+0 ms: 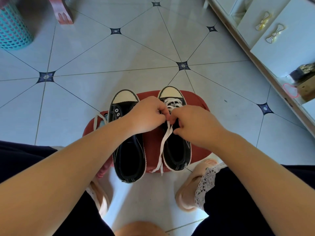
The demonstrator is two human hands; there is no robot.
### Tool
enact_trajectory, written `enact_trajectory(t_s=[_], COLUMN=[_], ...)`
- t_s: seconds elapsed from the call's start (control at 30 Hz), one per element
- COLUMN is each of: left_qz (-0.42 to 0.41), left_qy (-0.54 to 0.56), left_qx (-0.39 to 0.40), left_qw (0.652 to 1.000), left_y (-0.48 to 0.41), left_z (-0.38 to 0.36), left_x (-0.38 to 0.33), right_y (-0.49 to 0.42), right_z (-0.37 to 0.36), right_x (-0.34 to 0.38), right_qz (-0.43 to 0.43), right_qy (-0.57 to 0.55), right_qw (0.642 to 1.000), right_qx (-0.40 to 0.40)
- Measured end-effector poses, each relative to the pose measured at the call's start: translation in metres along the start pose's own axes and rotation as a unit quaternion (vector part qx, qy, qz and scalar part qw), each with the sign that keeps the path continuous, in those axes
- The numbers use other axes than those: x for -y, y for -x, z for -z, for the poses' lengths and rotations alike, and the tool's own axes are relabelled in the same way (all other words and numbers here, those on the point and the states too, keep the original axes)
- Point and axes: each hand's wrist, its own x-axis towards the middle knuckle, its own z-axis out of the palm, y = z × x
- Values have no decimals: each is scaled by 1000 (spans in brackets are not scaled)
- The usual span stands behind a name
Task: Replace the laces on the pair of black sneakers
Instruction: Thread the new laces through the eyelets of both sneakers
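Colours and patterns, itemised
Left sneaker (pixel 128 159), right sneaker (pixel 176 150): black, cream toe caps; lace (pixel 164 139) white; stool (pixel 151 145) red; floor (pixel 119 53) pale grey tile, navy diamond insets; basket (pixel 12 28) teal lattice; cabinet (pixel 293 26) white, gold bow handles (pixel 274 35).

Found left sneaker (pixel 129 159) and right sneaker (pixel 175 150) side by side on the stool (pixel 150 140), toes toward its far edge; spare lace (pixel 98 119) over its left edge.

Pale glossy floor tiles (pixel 136 53) with thin dark joint lines, dark diamond insets (pixel 115 31) at corners, teal perforated basket (pixel 12 28) upper left, red furniture leg (pixel 64 14) beside it, low red stool (pixel 150 142) centre, white cabinet (pixel 293 31) with gold bow handles (pixel 263 23) at right
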Motion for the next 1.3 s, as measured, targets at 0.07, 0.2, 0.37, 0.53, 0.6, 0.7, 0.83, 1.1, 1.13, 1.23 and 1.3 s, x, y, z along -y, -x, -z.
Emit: enact_trajectory(t_s=[0.07, 0.2, 0.37, 0.53, 0.6, 0.7, 0.83, 1.1, 1.13, 1.23, 1.3], left_qz=[-5, -14, -28, -31, -11, -2, -5, -19, -15, -6, -1], left_qy=[-5, -11, 14, -15, -8, -3, -8, -45, -44, -42, -38], left_qx=[-5, -12, -3, 8, 7, 41, 71, 0, -1, 4, 12], left_qw=[1000, 1000, 999, 999, 1000, 999, 997, 999, 999, 999, 999], left_y=[0, 3, 6, 4, 2, 1, 2, -6, -7, -10, -12], left_z=[0, 1, 1, -2, -3, -4, -4, -14, -15, -17, -18], left_x=[0, -3, -7, -8, -7, -6, -5, -6, -7, -8, -8], right_y=[1, -1, -6, 0, 0, -1, -1, -3, -3, -4, -5], right_z=[-8, -8, 12, 20, 27, 39, 53, 24, 20, 7, 0], right_x=[4, 1, -9, -7, -13, -28, -50, -45, -45, -47, -48], right_qz=[0, 24, -126, -172, -199, -197, -168, -175, -173, -182, -197], right_qy=[21, 11, -404, -735, -793, -848, -854, -754, -731, -662, -654], right_qw=[999, 995, 899, 655, 576, 492, 481, 631, 659, 726, 729], right_qx=[-27, -97, -112, 27, 11, -18, -102, -50, -34, -39, -49])
